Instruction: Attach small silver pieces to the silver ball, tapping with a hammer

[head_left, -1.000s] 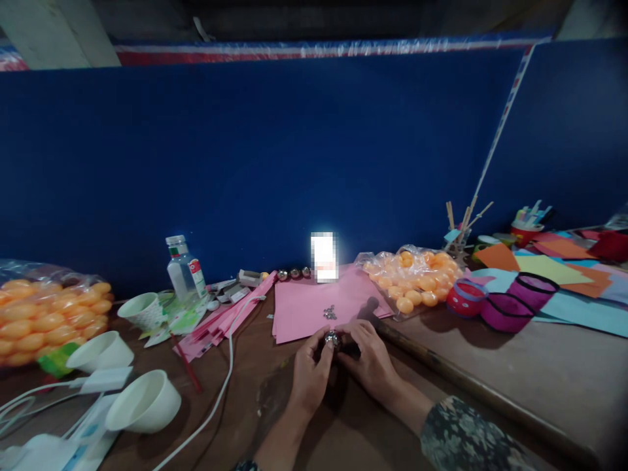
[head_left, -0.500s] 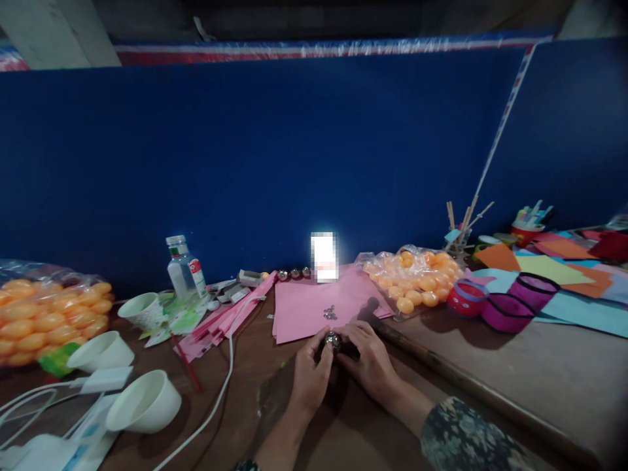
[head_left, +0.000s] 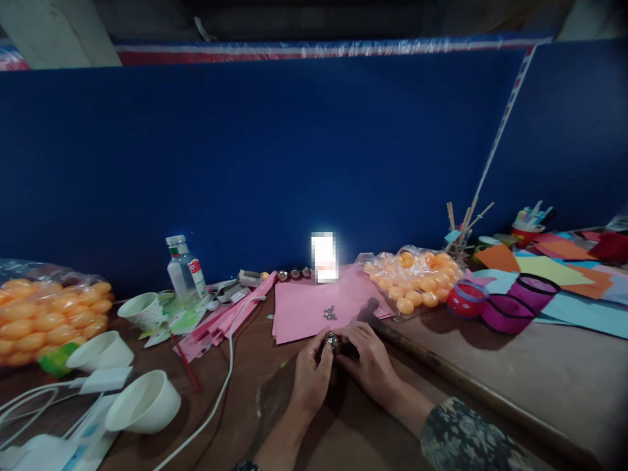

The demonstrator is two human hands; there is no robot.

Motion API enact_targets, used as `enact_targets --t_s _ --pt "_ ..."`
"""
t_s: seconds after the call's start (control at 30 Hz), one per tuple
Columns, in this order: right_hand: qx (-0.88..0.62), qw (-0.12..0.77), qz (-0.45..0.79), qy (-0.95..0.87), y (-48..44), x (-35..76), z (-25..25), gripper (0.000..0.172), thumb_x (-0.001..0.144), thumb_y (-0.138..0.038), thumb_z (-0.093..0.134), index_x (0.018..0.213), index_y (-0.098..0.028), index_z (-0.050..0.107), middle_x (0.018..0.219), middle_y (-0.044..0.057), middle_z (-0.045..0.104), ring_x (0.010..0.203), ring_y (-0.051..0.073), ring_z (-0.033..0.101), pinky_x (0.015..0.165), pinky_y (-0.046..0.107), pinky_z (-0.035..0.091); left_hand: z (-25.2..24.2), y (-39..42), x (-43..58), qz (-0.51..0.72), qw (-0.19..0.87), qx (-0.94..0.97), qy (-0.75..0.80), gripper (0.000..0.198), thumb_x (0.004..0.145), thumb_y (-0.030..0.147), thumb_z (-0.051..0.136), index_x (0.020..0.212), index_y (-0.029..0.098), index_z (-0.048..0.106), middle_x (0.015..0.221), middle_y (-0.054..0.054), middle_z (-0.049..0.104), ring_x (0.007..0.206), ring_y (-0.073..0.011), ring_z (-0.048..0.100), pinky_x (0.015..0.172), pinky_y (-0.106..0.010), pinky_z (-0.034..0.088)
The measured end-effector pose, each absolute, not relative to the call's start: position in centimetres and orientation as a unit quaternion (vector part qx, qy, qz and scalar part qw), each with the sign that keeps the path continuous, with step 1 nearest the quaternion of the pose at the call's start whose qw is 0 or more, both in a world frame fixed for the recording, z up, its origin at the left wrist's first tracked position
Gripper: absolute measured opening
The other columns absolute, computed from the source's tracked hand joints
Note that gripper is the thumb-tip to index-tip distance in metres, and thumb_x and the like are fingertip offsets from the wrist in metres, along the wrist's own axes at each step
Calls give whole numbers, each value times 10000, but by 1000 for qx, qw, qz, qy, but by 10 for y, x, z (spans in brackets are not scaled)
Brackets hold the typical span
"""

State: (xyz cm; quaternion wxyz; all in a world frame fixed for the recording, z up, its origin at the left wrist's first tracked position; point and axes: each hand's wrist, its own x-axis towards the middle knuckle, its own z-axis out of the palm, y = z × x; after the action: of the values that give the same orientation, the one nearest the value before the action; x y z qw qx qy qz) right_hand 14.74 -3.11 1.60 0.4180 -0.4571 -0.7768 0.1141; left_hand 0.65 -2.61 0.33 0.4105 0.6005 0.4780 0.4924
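Note:
Both my hands meet over the brown table, just in front of a stack of pink paper [head_left: 304, 307]. My left hand [head_left: 311, 379] and my right hand [head_left: 370, 366] pinch a small shiny silver ball [head_left: 333, 341] between their fingertips. A little heap of tiny silver pieces [head_left: 330, 313] lies on the pink paper just beyond my fingers. Three more silver balls [head_left: 294, 273] sit in a row at the paper's far edge.
A bright phone screen [head_left: 324, 256] leans on the blue wall. Bags of orange balls [head_left: 417, 275] [head_left: 44, 320], a clear bottle [head_left: 185, 269], white paper cups [head_left: 142, 400], a white cable [head_left: 223, 386], pink strips [head_left: 230, 314], magenta and red paper cups [head_left: 510, 301] and coloured sheets [head_left: 554, 268] crowd the table.
My hands have edged slightly forward and turned the silver ball a little between the fingertips. Everything else is as before.

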Motion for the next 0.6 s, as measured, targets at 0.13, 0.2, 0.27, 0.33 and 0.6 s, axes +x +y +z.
enact_targets --t_s 0.13,0.2,0.27,0.33,0.6 --pt "-456 420 116 -776 -30 147 15 276 712 -218 638 980 -204 573 933 52 621 885 214 496 791 353 417 4 -26 6 490 415 603 473 364 795 293 471 1123 165 563 1118 -76 608 1058 -193 534 952 -345 385" --pt "-455 421 122 -775 -30 147 15 278 714 -212 632 984 -205 569 930 54 619 883 220 495 783 357 416 4 -26 7 492 421 599 471 363 798 298 468 1125 167 561 1115 -75 609 1056 -192 535 949 -347 388" --pt "-455 422 127 -774 -31 148 15 279 717 -204 627 989 -206 565 930 54 618 882 224 494 781 360 413 5 -26 7 492 427 595 470 361 798 299 470 1121 166 563 1107 -75 613 1051 -194 538 945 -351 391" --pt "-455 421 130 -774 -31 148 15 286 715 -198 630 993 -205 563 934 53 617 885 224 492 788 360 409 5 -26 7 492 430 594 469 358 796 297 475 1116 164 566 1103 -76 615 1049 -196 539 946 -353 390" --pt "-455 420 121 -776 -30 147 14 283 699 -195 643 974 -200 574 928 47 623 878 205 498 799 346 410 6 -27 7 491 424 602 465 349 797 288 469 1109 170 571 1115 -70 609 1058 -188 532 954 -340 380"
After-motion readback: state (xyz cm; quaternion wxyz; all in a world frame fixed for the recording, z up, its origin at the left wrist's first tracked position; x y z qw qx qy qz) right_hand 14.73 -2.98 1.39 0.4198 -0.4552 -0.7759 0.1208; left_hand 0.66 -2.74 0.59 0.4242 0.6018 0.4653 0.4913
